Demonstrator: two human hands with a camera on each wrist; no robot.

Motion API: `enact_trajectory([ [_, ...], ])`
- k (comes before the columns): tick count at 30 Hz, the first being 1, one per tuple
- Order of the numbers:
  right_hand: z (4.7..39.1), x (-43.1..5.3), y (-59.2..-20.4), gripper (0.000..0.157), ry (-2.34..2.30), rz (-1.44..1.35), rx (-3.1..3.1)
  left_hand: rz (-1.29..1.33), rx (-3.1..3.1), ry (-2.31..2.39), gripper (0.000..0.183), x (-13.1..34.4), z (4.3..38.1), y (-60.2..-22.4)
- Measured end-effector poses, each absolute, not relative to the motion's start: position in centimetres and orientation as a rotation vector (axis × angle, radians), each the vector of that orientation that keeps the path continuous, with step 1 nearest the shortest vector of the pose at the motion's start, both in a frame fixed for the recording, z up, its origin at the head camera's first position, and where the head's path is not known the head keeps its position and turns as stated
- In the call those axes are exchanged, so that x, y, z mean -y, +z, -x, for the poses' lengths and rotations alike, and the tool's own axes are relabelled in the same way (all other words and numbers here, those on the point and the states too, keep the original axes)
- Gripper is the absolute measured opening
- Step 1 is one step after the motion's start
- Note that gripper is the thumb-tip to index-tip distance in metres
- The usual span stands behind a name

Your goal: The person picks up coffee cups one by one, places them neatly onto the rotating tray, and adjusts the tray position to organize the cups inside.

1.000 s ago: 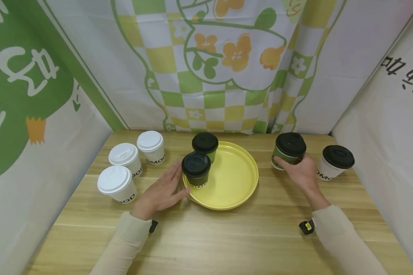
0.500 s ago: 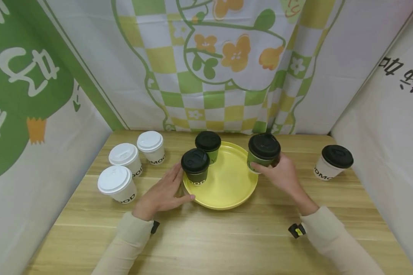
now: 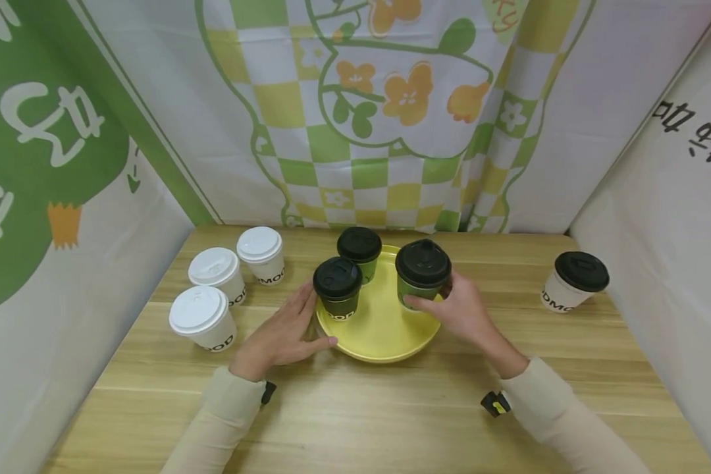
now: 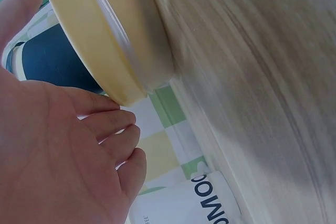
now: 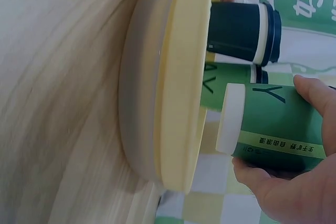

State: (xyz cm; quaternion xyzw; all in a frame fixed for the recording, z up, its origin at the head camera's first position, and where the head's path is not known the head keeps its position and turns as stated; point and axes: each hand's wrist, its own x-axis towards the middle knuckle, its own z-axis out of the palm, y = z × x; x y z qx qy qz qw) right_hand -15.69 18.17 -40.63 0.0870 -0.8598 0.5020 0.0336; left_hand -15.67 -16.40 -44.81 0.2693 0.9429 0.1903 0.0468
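Note:
My right hand grips a green paper coffee cup with a black lid, thumb on one side and fingers on the other. In the right wrist view the cup's white base hangs just above the rim of a round yellow plate. Two more black-lidded cups stand on the plate's left part: a dark one in front and a green one behind. My left hand rests at the plate's left edge, fingers extended and fingertips right at the rim, as the left wrist view shows. Nothing is in its palm.
Several white-lidded paper cups stand at the left: one front, one middle, one back. A white cup with a black lid stands at the far right. A patterned curtain hangs behind the wooden table.
My right hand has carried the green cup leftward from the table's right side to over the plate. The two cups on the plate shifted slightly. My left hand has stayed nearly still.

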Motion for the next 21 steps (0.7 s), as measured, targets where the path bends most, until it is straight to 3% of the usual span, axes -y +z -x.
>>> enact_trajectory([
  [21,14.2,-13.9,-42.3,0.071,1.754,-0.553,2.636,-0.742,-2.864,0.54,0.109,16.5,15.5,-44.8],
])
